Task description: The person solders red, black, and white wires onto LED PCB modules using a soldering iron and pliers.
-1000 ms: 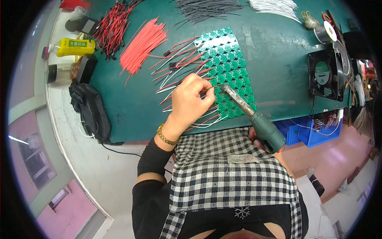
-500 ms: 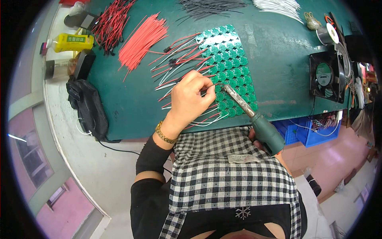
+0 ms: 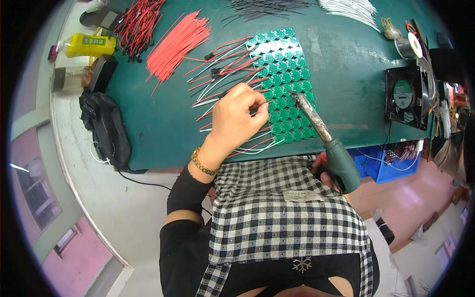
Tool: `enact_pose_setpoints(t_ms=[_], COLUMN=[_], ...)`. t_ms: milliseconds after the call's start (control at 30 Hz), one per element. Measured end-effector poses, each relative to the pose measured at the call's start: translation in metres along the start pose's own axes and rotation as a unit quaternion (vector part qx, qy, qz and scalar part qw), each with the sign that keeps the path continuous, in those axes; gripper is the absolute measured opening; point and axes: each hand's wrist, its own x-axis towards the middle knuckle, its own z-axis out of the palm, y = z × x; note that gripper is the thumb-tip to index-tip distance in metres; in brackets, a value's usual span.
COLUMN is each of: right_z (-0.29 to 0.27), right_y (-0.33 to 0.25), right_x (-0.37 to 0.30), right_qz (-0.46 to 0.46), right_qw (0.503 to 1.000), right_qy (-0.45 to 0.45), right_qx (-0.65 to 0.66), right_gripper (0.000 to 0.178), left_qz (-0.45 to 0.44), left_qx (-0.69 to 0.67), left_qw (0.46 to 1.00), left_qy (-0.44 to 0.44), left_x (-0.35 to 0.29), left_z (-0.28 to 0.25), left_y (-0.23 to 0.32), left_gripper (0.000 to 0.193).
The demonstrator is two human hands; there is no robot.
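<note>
My left hand [image 3: 235,116] is closed in a pinch over the left edge of a panel of round green circuit boards [image 3: 291,64]. A thin dark wire [image 3: 267,102] sticks out from its fingertips toward the boards. My right hand [image 3: 319,166], mostly hidden, grips a soldering iron [image 3: 342,166] by its green handle. The iron's worn metal barrel slants up and left, its tip over the panel, a little apart from the wire's end. Red, white and black wires [image 3: 213,90] fan out leftward from the panel's left side, some with black connectors.
Bundles of red wires [image 3: 179,47], black wires [image 3: 272,7] and white wires [image 3: 349,12] lie across the far side of the green table. At right stand a black fan [image 3: 406,96] and a solder spool [image 3: 408,45]. A yellow bottle [image 3: 90,45] and black mesh bag [image 3: 106,131] sit left.
The soldering iron has drawn back to the right, its tip moving away from the wire's end. My left hand keeps its pinch in nearly the same place.
</note>
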Motion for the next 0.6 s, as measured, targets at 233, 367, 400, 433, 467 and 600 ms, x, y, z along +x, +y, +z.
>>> enact_pose_setpoints(t_ms=[233, 367, 400, 433, 467, 600], right_z=[0.006, 0.007, 0.008, 0.008, 0.008, 0.006], right_y=[0.011, 0.023, 0.022, 0.022, 0.021, 0.022], right_x=[0.009, 0.018, 0.016, 0.014, 0.013, 0.011], right_qz=[-0.29, -0.313, -0.313, -0.315, -0.317, -0.326], right_qw=[0.954, 0.943, 0.943, 0.943, 0.943, 0.94], right_qy=[-0.028, -0.044, -0.042, -0.036, -0.03, -0.024], right_qx=[0.064, 0.108, 0.108, 0.104, 0.1, 0.099], right_gripper=[0.039, 0.044, 0.044, 0.044, 0.044, 0.041], left_qz=[0.002, 0.0, 0.008, 0.017, 0.017, 0.053], left_qx=[0.001, 0.002, 0.004, 0.005, 0.005, 0.019], left_qw=[1.0, 1.0, 1.0, 1.0, 1.0, 0.998], left_qy=[-0.003, -0.007, -0.015, -0.024, -0.025, -0.033], left_x=[0.0, -0.001, -0.002, -0.001, -0.001, 0.0], left_z=[0.0, -0.002, -0.003, -0.005, -0.005, -0.007], left_y=[0.001, -0.001, -0.001, -0.001, 0.0, -0.001], left_gripper=[0.007, 0.008, 0.008, 0.008, 0.008, 0.01])
